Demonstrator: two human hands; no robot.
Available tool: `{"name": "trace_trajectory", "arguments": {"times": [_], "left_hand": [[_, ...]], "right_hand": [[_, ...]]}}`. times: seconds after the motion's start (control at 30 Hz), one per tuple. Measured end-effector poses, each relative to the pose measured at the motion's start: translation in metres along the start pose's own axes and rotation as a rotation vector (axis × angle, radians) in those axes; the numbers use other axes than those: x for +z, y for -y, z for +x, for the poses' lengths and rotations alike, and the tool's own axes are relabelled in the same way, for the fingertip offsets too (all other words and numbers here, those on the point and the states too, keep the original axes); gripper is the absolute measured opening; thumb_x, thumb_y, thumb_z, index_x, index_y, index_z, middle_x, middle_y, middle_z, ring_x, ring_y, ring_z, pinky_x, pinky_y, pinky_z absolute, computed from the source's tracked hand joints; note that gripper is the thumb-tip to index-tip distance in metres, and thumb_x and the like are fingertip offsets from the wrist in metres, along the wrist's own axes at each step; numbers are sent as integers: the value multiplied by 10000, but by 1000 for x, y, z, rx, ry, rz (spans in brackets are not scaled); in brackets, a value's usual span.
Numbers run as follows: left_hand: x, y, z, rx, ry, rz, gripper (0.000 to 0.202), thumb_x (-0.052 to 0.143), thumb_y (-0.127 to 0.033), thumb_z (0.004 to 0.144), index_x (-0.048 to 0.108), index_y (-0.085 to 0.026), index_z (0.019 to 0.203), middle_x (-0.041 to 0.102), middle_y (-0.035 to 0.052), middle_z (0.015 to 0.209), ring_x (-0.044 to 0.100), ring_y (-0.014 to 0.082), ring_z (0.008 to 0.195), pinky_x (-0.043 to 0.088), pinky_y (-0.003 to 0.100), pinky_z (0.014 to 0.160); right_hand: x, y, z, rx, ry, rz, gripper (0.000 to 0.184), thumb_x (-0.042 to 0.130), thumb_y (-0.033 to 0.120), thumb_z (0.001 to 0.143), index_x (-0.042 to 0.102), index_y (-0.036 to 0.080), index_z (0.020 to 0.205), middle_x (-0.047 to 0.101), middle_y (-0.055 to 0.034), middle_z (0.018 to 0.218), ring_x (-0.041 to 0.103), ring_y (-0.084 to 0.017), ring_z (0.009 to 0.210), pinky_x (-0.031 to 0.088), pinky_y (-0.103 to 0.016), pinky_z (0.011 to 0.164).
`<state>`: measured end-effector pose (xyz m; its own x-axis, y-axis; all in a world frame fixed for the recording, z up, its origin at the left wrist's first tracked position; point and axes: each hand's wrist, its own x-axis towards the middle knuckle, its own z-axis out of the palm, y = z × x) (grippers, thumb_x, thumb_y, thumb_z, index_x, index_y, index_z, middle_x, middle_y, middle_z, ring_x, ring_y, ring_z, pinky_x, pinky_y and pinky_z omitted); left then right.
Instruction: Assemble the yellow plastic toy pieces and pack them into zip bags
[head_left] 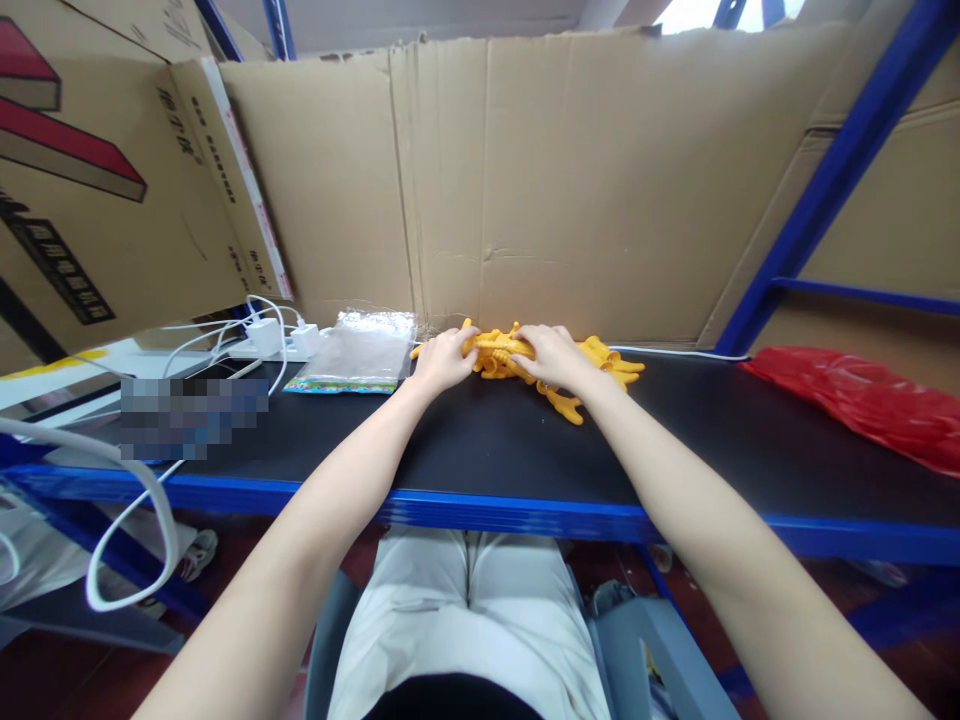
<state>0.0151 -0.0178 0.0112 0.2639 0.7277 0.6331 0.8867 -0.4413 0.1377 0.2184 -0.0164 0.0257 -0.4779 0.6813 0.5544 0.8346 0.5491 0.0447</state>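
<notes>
A heap of yellow-orange, rubbery-looking pieces (499, 362) lies on the black tabletop (480, 450) near the back, some with thin, limb-like ends. From its left side, my left hand (445, 358) closes its thumb and fingers on one long yellow piece. My right hand (553, 355) grips the same heap from the right, a yellow end showing between thumb and fingers. Both palms face down and hide part of the heap. One forked yellow end (566, 406) sticks out toward me below my right hand, and more pieces (611, 362) show behind that wrist.
A clear plastic bag (360, 350) lies left of the heap. Further left are white chargers (264, 336) with tangled cables and a blurred-out item (195, 415). Red plastic (862, 400) lies at the right. Cardboard (562, 190) walls the back; a blue rail (510, 512) edges the front.
</notes>
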Motion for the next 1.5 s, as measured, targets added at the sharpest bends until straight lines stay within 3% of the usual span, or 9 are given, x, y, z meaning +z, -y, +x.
{"name": "trace_trajectory", "arguments": {"times": [0.17,0.33,0.53,0.77,1.0,1.13,1.3,1.5], "left_hand": [[-1,-2,0,-36,14,40,367,490,-344,808,564,-256,1156,676,44,905,632,206,818,472,303,735],[0,2,1,-87,-9,40,358,487,-383,811,585,-253,1130,682,46,831,638,203,775,472,291,708],[1,7,3,-117,-5,7,355,481,-371,811,611,-249,1117,690,53,855,638,200,784,469,294,732],[2,6,4,-110,-3,17,363,457,-352,816,608,-243,1127,688,59,885,636,212,819,464,291,735],[2,6,4,-125,-5,29,346,460,-312,811,596,-235,1120,678,63,862,631,211,827,456,286,729],[1,5,3,-130,-1,21,341,463,-307,813,593,-231,1119,675,66,851,629,213,818,453,290,729],[2,5,3,-119,-10,0,334,472,-311,812,600,-225,1108,671,71,833,625,218,809,451,298,730],[1,5,4,-124,-25,-63,313,483,-265,809,599,-207,1094,658,74,794,617,206,762,445,299,727]], "right_hand": [[-4,-3,-1,-10,-49,-20,219,493,321,791,550,201,965,631,-95,957,532,-256,915,315,-387,819],[-9,-17,-2,13,-188,-60,207,464,230,784,538,199,975,610,-99,983,497,-260,972,277,-416,873],[-15,-50,-8,213,-389,-105,258,426,298,828,540,172,1022,570,-152,1050,466,-291,1009,271,-458,874],[0,-113,-32,634,-579,-77,310,478,356,794,575,161,1015,543,-156,1103,445,-294,1039,310,-477,859],[18,-147,-64,1093,-505,49,281,557,323,743,602,214,998,573,-84,1068,483,-254,1042,346,-477,885],[26,-154,-74,1323,-349,125,263,627,282,705,626,199,955,600,-105,1056,509,-274,1078,370,-454,910],[28,-157,-79,1375,-229,104,326,673,246,663,635,151,973,597,-169,1094,524,-314,1083,399,-421,914],[26,-154,-78,1411,-110,27,469,631,295,719,574,70,1126,535,-234,1185,483,-323,1140,406,-391,927]]}}
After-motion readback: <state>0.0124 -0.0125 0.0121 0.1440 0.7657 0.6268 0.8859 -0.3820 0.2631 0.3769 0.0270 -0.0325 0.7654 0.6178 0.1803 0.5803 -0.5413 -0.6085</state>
